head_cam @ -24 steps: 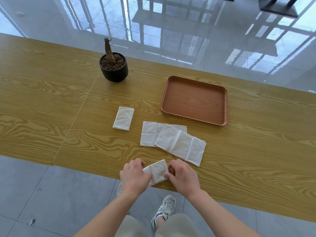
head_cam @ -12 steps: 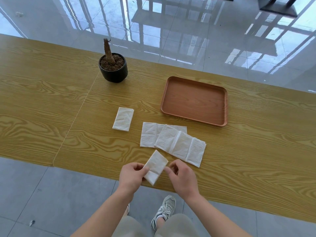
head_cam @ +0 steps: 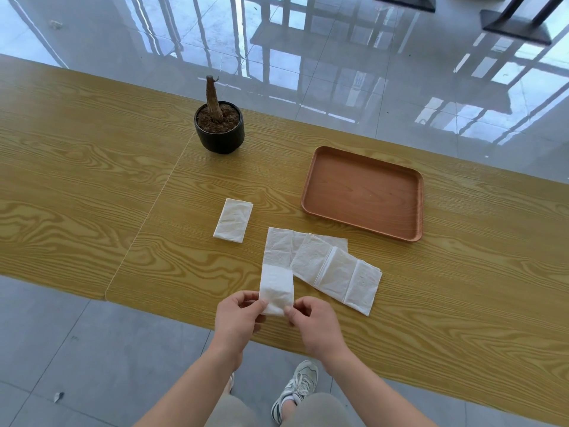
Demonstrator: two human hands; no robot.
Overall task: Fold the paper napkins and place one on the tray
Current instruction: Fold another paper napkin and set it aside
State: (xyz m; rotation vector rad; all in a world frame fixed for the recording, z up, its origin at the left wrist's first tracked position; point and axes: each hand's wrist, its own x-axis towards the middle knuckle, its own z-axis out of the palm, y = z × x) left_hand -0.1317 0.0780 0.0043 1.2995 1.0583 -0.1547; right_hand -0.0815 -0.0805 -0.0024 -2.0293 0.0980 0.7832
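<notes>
A small folded white napkin stands lifted above the table's near edge. My left hand pinches its lower left corner and my right hand pinches its lower right corner. Just beyond it lie two unfolded creased napkins, one partly under the other. Another folded napkin lies flat to the left of them. The brown wooden tray sits at the right rear with nothing in it.
A black pot with a bare stump stands at the back, left of the tray. The wooden table has a seam running toward me. Its near edge lies right below my hands, with my shoes on the grey floor.
The folded napkin was pressed on the table, then lifted and turned. Now it is held upright and higher, over the near end of the unfolded napkins.
</notes>
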